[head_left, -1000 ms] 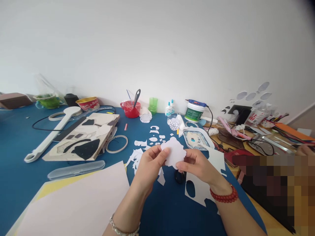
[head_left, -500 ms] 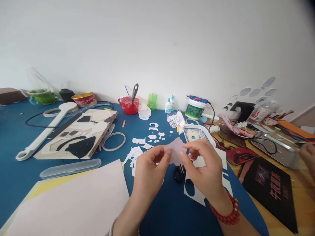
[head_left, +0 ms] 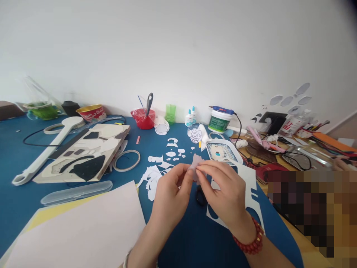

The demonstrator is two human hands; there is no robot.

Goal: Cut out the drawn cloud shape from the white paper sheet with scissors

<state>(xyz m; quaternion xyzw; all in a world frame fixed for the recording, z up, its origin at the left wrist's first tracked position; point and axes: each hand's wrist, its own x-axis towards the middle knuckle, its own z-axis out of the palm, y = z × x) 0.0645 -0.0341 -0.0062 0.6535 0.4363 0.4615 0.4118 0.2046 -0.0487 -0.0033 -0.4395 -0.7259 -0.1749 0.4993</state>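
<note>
Since the earlier frame, the white paper cutout (head_left: 196,160) has been turned and bunched narrower, and the right hand (head_left: 229,189) has been brought closer to the left hand (head_left: 170,190). Grip: both clamped on the cutout; it is pinched between thumb and fingers on each side, fingertips close together, held above the counter (head_left: 181,243). A red bead bracelet (head_left: 249,237) is worn on the right wrist. Below the hands, a black handle loop (head_left: 200,196) is partly hidden. White paper scraps (head_left: 152,180) are heaped just beside the left hand; small cut pieces (head_left: 170,153) are spread beyond. A sheet with cut holes (head_left: 250,178) is partly covered by the right hand. Farther out, a blue-rimmed tray (head_left: 236,152) is seen right of centre, near a cutout with a line-drawn figure (head_left: 196,136). At left, a tape roll (head_left: 126,170), a clear plastic case (head_left: 76,192) and large paper sheets (head_left: 83,230) are laid out. Along the wall: red bowl (head_left: 144,121), glue bottles (head_left: 189,118), green-labelled tub (head_left: 218,123).
</note>
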